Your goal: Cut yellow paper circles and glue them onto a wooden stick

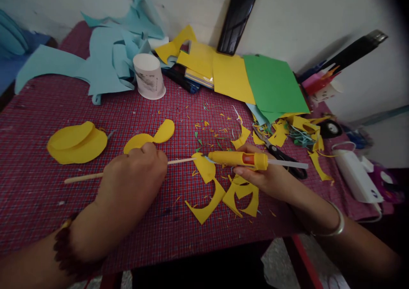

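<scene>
My left hand point(136, 178) is closed around a thin wooden stick point(84, 177), whose ends stick out on both sides of the fist. In my right hand point(258, 174) is a yellow hot glue gun point(231, 159), with a pale glue stick point(287, 164) poking out of its back. The gun's nozzle is right at the stick's right tip; whether they touch I cannot tell. Just behind my left hand lies a yellow paper cutout point(164, 131) with rounded parts. Farther left rests a stack of rounded yellow paper pieces point(76, 143).
Yellow paper scraps point(204, 210) litter the checked tablecloth point(134, 233). Black-handled scissors point(281, 154) lie beyond my right hand. At the back are a paper cup point(149, 78), light blue paper offcuts point(105, 59), green sheets point(275, 84) and a leaning phone point(238, 18). A white power strip point(358, 176) sits right.
</scene>
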Tool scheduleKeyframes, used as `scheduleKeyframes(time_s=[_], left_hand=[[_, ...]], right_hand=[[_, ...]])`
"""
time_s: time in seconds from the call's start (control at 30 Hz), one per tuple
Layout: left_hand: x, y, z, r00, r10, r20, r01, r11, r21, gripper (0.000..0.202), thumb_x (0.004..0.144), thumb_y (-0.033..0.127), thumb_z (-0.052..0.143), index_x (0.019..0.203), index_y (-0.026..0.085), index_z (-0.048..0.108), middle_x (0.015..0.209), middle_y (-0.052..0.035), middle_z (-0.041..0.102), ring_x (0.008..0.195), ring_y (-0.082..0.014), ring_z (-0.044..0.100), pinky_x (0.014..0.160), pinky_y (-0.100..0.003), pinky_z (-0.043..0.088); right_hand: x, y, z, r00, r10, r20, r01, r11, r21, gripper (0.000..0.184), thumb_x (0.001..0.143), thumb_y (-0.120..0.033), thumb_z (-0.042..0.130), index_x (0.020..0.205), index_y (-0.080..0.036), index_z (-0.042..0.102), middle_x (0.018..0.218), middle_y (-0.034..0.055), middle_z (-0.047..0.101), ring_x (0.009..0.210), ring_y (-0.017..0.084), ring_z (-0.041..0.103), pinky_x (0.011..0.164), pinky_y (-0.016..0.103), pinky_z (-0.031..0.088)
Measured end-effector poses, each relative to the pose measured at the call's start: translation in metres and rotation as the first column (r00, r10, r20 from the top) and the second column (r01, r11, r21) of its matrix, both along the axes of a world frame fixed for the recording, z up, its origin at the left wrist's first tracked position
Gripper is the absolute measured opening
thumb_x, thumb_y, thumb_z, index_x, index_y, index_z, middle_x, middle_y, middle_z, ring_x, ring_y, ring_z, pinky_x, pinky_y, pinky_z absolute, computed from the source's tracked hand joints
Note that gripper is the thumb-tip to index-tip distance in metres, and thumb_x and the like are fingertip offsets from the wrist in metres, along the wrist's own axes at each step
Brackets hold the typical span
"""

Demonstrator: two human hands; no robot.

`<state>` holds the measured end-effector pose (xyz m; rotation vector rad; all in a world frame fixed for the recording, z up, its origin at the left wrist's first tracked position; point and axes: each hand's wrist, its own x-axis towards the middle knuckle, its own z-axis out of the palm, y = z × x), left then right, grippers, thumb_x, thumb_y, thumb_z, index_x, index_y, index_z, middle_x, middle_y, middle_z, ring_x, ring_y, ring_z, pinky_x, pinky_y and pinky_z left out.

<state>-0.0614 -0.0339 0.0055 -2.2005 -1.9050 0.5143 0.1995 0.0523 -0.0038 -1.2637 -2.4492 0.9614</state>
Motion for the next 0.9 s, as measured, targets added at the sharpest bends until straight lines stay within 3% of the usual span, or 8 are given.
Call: scheduleKeyframes(time_s=[0.27,0.6,0.9], left_hand=[[0.0,0.0,-0.003,1.0,0.017,-0.019,-0.017,1.0,0.006,0.032,0.085,0.005,0.027,0.075,0.017,0.056,0.072,-0.0087,0.056,0.061,-0.0244,0.061,0.044,-0.03,0.033],[0.003,0.001,0.01,1.0,-0.004,-0.02,0.003,1.0,-0.028,0.033,0.086,0.003,0.026,0.076,0.017,0.054,0.074,-0.0084,0.058,0.064,-0.0224,0.062,0.046,-0.028,0.034],[-0.002,-0.001,-0.004,0.999,-0.005,-0.042,0.006,1.0,0.023,0.029,0.086,0.006,0.028,0.075,0.019,0.051,0.071,-0.0061,0.05,0.059,-0.0255,0.06,0.043,-0.029,0.026]], right_hand=[[0.009,-0.003,0.001,1.0,-0.007,0.004,0.007,0.999,-0.044,0.023,0.085,-0.044,0.058,0.086,-0.021,0.055,0.081,0.005,0.061,0.067,0.018,0.058,0.055,0.03,0.047],[0.021,-0.012,0.004,0.999,-0.017,0.027,0.021,0.992,-0.124,0.021,0.084,-0.041,0.059,0.093,-0.023,0.057,0.08,0.0028,0.061,0.066,0.018,0.058,0.056,0.031,0.046],[0.029,-0.023,0.01,0.998,-0.026,0.065,0.035,0.988,-0.153,0.021,0.084,-0.038,0.059,0.094,-0.021,0.054,0.082,0.0025,0.062,0.067,0.017,0.059,0.056,0.028,0.045]])
